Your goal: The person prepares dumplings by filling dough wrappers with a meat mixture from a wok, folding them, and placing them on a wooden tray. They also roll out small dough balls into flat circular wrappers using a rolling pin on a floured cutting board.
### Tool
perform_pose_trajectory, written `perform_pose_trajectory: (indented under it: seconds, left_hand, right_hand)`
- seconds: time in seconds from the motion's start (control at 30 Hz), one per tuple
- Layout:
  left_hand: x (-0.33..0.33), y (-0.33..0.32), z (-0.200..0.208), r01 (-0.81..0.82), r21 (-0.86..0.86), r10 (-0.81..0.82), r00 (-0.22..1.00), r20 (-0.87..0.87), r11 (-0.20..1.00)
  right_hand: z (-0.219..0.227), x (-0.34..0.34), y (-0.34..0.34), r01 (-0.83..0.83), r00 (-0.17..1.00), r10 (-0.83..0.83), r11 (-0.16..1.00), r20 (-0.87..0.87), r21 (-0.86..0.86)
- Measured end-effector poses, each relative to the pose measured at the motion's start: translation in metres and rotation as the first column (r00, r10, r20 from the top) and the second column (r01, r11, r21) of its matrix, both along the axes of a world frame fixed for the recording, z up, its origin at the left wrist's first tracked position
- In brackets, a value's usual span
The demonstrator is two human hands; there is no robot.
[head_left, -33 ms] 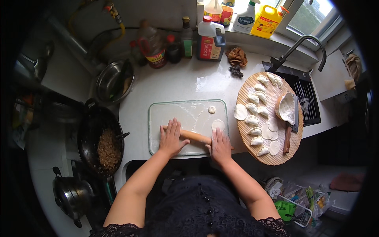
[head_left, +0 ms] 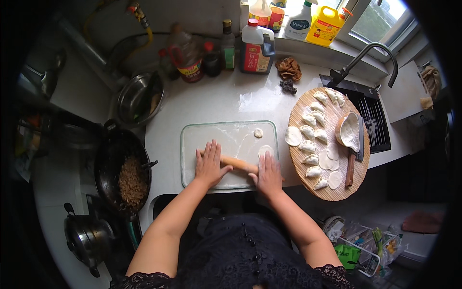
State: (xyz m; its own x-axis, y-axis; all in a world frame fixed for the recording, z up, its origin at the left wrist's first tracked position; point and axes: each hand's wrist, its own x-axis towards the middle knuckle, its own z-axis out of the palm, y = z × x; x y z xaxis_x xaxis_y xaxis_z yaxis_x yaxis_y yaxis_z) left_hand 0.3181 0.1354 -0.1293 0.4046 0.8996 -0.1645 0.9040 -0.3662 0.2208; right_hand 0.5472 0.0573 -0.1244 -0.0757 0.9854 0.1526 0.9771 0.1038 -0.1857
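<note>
A wooden rolling pin [head_left: 238, 164] lies slantwise over a glass board [head_left: 192, 129] dusted with flour. My left hand [head_left: 209, 166] rests palm down across the pin's left part, fingers stretched out and thumb apart. On its right part lies my right hand [head_left: 268, 174], also flat, with fingers pointing away from me. Both hands press the pin rather than wrap round it. A flattened dough round [head_left: 265, 150] shows just beyond my right fingertips, partly covered by them. Farther back on the board sits a small dough piece [head_left: 258, 133].
To the right, a round wooden tray [head_left: 301, 108] bears several folded dumplings [head_left: 308, 146], dough wrappers [head_left: 293, 136], a flour bowl [head_left: 347, 132] and a cleaver [head_left: 351, 168]. A wok [head_left: 103, 176] with minced filling stands left. Bottles [head_left: 257, 48] line the back; a sink [head_left: 378, 125] is at right.
Both hands and the rolling pin have shifted very slightly away from me across the board. Everything else stays in place.
</note>
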Motion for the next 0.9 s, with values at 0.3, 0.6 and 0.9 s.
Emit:
perform_pose_trajectory:
  seconds: [0.3, 0.6, 0.9]
  left_hand:
    - [-0.014, -0.022, -0.002, 0.09, -0.003, -0.09, 0.993, -0.082, 0.996]
    - [0.018, 0.017, 0.013, 0.027, -0.004, -0.027, 0.998, -0.058, 1.0]
    - [0.011, 0.016, 0.003, -0.014, -0.017, 0.014, 1.0, 0.012, 1.0]
  right_hand:
    - [-0.004, 0.005, -0.033, -0.126, 0.992, 0.119, 0.952, -0.043, -0.278]
    - [-0.005, 0.007, 0.008, 0.126, 0.991, -0.111, 0.96, 0.073, -0.248]
    - [-0.003, 0.007, 0.015, 0.117, 0.99, -0.104, 0.982, 0.096, -0.15]
